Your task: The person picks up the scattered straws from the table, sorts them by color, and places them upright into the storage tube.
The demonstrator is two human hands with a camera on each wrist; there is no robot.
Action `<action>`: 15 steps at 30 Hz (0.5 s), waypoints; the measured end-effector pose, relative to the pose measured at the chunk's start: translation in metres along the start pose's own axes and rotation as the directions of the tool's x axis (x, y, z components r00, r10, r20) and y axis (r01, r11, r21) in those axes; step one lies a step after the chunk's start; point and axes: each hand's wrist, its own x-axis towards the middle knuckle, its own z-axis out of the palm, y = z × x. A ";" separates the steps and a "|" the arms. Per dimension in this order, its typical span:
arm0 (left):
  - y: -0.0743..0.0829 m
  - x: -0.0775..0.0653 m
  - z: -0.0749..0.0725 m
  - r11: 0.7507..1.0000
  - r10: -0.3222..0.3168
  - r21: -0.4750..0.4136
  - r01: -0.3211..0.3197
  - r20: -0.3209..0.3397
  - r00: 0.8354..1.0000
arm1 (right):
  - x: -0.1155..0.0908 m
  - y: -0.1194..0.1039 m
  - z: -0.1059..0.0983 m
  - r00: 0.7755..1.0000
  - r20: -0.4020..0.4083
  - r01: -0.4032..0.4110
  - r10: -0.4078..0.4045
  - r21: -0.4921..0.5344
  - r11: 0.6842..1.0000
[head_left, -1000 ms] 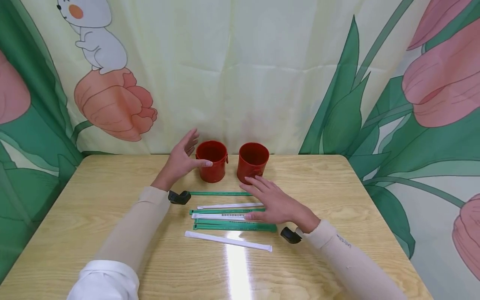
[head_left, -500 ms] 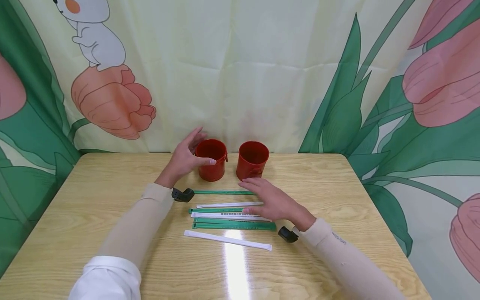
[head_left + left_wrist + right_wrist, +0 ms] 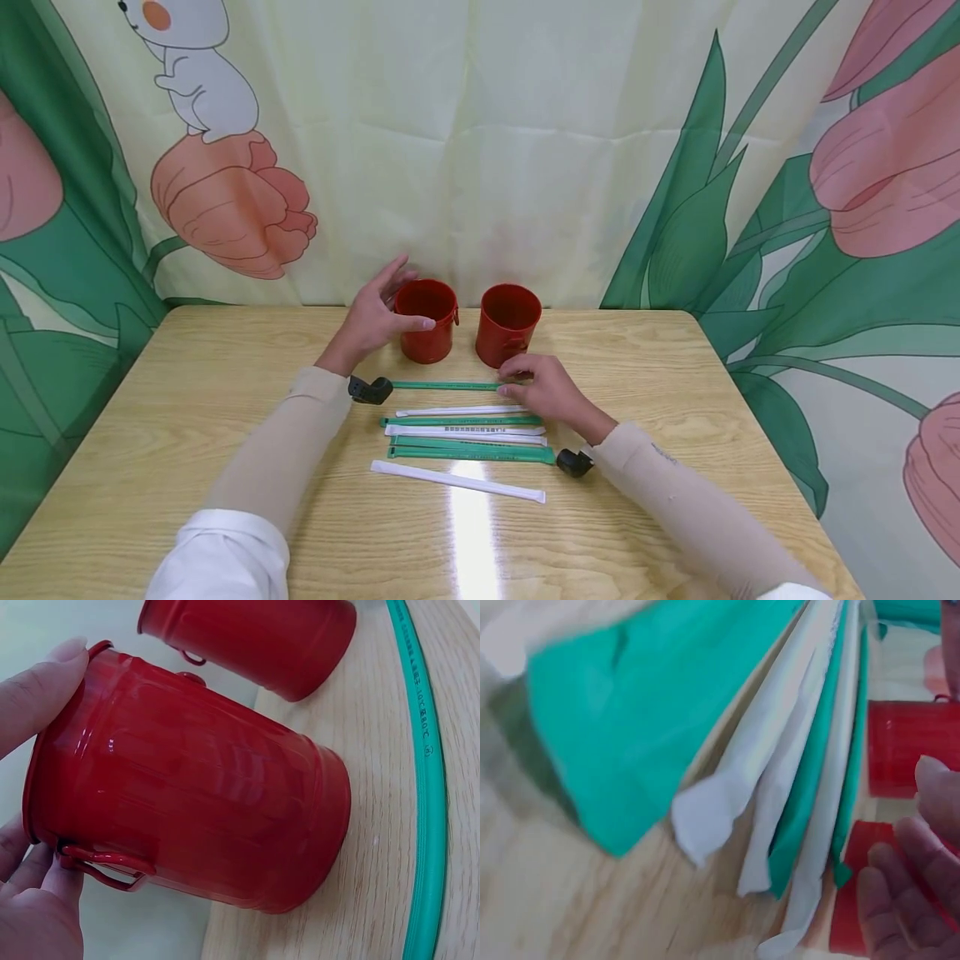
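My left hand (image 3: 367, 325) holds the left small red bucket (image 3: 426, 343) by its side, thumb near the front rim. In the left wrist view its fingers lie by the bucket's wire handle (image 3: 112, 862). The second red bucket (image 3: 504, 337) stands just to the right. My right hand (image 3: 551, 387) hovers with bent fingers at the right end of the farthest green wrapped drinking straw (image 3: 442, 386). In the right wrist view the thumb (image 3: 937, 787) and fingers stand apart, beside the straw ends.
Several green and white wrapped straws lie in rows across the table (image 3: 225, 417), among them a green one (image 3: 472, 453). A white wrapped straw (image 3: 457, 482) lies slanted nearest the front. A printed curtain (image 3: 525, 167) hangs behind the table's back edge.
My right hand has drawn its fingers in, from spread over the straws to bent at the far green straw's end. My left hand has moved slightly right, closer around the left bucket.
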 end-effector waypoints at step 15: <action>-0.005 0.002 -0.001 1.000 -0.010 0.007 0.010 -0.003 1.000 | 0.013 0.008 0.010 0.999 -0.016 -0.049 0.050 0.021 0.999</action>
